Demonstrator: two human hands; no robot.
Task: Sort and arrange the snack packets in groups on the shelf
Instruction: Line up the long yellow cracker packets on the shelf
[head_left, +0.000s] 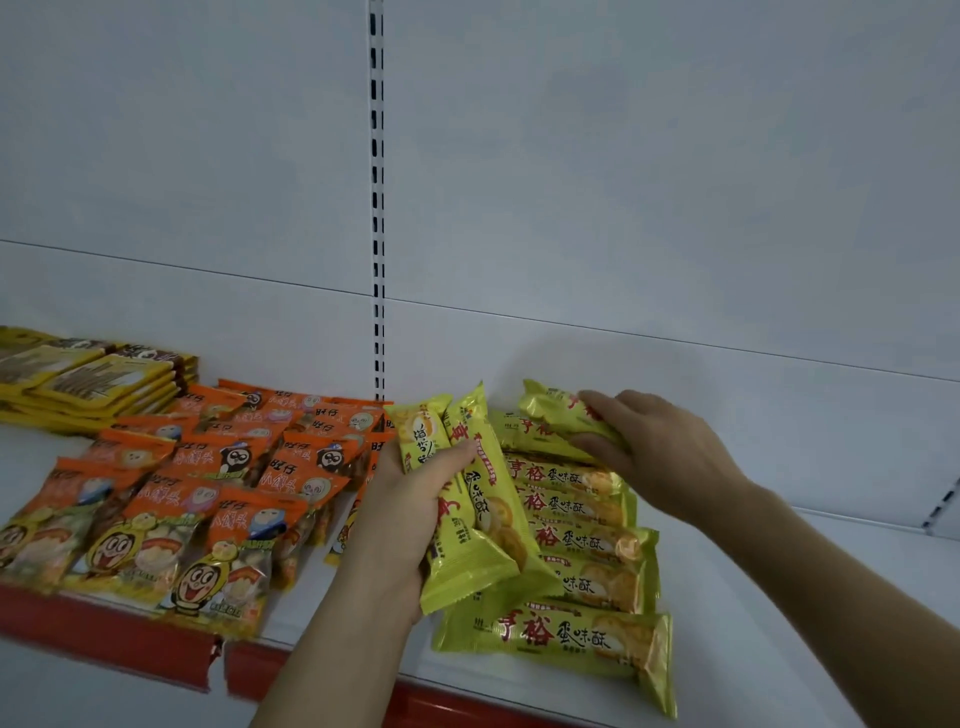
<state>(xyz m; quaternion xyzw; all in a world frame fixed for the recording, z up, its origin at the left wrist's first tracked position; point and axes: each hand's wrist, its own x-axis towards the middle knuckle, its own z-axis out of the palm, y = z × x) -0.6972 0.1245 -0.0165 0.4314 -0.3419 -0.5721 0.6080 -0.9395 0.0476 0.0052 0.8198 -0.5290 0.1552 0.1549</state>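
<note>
My left hand (410, 514) grips a bunch of long yellow-green snack packets (480, 499), held upright over the shelf. My right hand (654, 452) is closed on one more yellow-green packet (558, 413) at the back of a row of the same packets (582, 545) lying flat on the white shelf (779, 623). To the left lies a group of orange packets (197, 493) with cartoon faces. Further back left sits a stack of flat yellow packets (88, 384).
The shelf has a red price strip (119, 639) along its front edge, broken near the middle. A slotted upright (377, 208) runs down the white back panel. Bare shelf surface extends to the right of the yellow-green row.
</note>
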